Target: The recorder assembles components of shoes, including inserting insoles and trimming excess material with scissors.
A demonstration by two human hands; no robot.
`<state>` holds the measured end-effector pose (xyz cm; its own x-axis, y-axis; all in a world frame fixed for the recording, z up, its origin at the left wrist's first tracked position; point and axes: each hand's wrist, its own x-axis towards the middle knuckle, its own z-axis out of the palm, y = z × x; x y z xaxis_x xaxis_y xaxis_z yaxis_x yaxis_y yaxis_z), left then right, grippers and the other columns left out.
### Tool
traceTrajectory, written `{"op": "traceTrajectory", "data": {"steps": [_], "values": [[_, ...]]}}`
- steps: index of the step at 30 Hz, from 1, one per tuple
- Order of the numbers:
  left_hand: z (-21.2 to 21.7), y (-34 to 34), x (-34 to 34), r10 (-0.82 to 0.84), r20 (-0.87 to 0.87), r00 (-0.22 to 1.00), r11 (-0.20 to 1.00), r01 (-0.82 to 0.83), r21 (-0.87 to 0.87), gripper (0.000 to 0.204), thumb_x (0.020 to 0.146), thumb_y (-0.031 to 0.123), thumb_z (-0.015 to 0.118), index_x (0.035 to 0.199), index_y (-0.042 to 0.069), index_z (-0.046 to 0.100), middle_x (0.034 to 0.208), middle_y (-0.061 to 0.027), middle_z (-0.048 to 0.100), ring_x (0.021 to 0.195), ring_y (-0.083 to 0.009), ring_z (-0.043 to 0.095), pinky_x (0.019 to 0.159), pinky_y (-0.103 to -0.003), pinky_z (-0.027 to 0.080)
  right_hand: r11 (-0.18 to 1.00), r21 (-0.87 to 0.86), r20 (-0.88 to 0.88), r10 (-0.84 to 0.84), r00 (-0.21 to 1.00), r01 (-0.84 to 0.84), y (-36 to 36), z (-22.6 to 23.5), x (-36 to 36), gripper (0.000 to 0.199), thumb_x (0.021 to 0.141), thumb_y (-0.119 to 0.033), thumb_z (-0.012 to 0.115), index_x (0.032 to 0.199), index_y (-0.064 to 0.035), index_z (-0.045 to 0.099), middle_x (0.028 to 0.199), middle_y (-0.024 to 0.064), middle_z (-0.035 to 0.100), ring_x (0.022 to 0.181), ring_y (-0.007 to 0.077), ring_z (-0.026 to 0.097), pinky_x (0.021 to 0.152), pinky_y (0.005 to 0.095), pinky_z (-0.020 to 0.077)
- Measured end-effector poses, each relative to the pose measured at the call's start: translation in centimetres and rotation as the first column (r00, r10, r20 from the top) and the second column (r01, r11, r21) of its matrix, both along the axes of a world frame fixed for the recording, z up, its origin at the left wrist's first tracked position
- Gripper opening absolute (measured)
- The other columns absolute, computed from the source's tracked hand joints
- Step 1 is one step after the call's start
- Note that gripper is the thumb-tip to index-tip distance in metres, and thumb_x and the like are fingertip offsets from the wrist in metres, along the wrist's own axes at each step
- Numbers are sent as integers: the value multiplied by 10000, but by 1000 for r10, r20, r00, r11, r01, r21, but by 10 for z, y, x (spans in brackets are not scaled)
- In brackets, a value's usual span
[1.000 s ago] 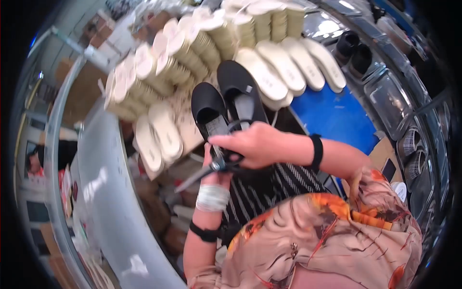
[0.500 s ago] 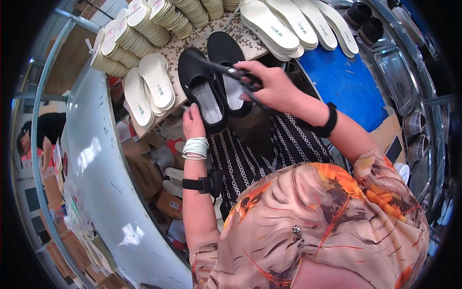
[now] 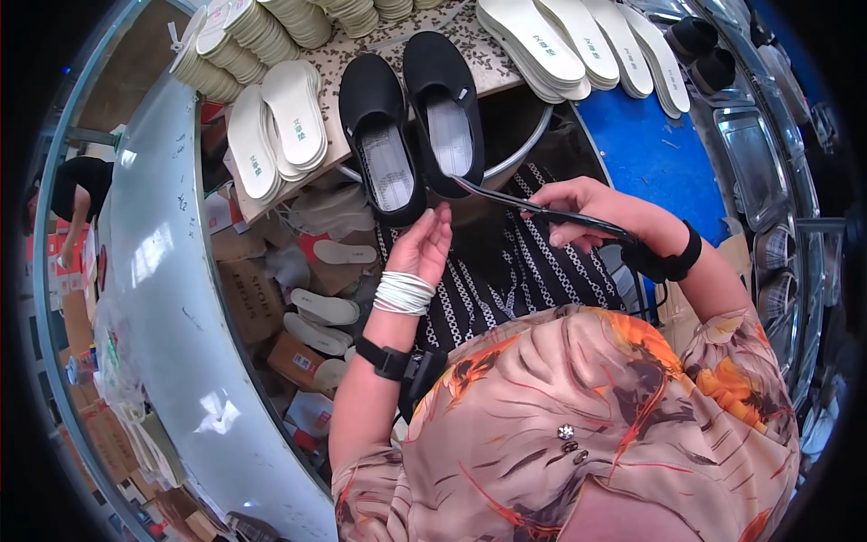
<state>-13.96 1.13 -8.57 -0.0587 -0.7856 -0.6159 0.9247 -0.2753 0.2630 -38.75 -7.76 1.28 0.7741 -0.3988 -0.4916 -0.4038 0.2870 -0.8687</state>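
Note:
A pair of black slip-on shoes stands side by side at the table's near edge, toes pointing away. The left shoe [image 3: 373, 90] and the right shoe [image 3: 438, 63] both show pale insoles inside. My right hand [image 3: 582, 212] is closed on dark scissors [image 3: 542, 213], whose thin tip lies at the right shoe's heel opening. Just behind the left shoe's heel, my left hand [image 3: 424, 244] has its fingers extended, with nothing visible in them. Whether those fingertips touch the heel I cannot tell. A small pale tab [image 3: 462, 93] shows on the right shoe's upper.
Cream insoles lie in stacks left [image 3: 293, 117] and right [image 3: 533, 45] of the shoes, with tied bundles [image 3: 293, 23] behind. At right is a blue surface [image 3: 646, 154]; a metal panel [image 3: 158, 271] runs along the left. Boxes [image 3: 298, 361] sit below. Another person [image 3: 81, 194] bends at far left.
My right hand has drawn the scissors back from over the shoes toward me and to the right. My left hand has come off the left shoe's side to behind its heel.

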Motion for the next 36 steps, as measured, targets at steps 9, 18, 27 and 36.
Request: {"op": "traceTrajectory", "data": {"steps": [9,18,27,36], "values": [[-7,35,30,-312,713,628,914,404,44,194,896,183,506,952,12,579,695,-3,567,579,-57,518,521,-186,433,961,-3,-226,268,936,-276,-16,-38,23,457,766,-342,650,1108,-59,541,700,8,582,521,71,537,417,183,376],[6,35,28,-261,873,413,896,440,60,178,898,135,478,959,3,582,661,3,547,558,-47,494,519,-183,422,922,28,-261,379,888,-386,-38,-60,57,510,735,-363,675,1109,-38,555,670,18,579,511,85,524,434,196,381],[28,58,52,-113,648,-753,851,263,454,167,824,80,516,972,42,582,803,-97,604,741,-338,591,695,-383,486,865,108,-328,496,804,-490,-54,-39,51,442,745,-352,678,1065,-68,569,661,8,571,488,64,515,399,170,365],[118,-56,53,-292,914,-283,890,269,368,367,812,361,587,772,0,636,739,-176,628,718,-300,622,629,-368,486,917,317,-56,274,960,-243,-31,-1,-11,491,700,-248,739,1117,-71,549,690,-26,580,499,16,500,414,136,356]]}}
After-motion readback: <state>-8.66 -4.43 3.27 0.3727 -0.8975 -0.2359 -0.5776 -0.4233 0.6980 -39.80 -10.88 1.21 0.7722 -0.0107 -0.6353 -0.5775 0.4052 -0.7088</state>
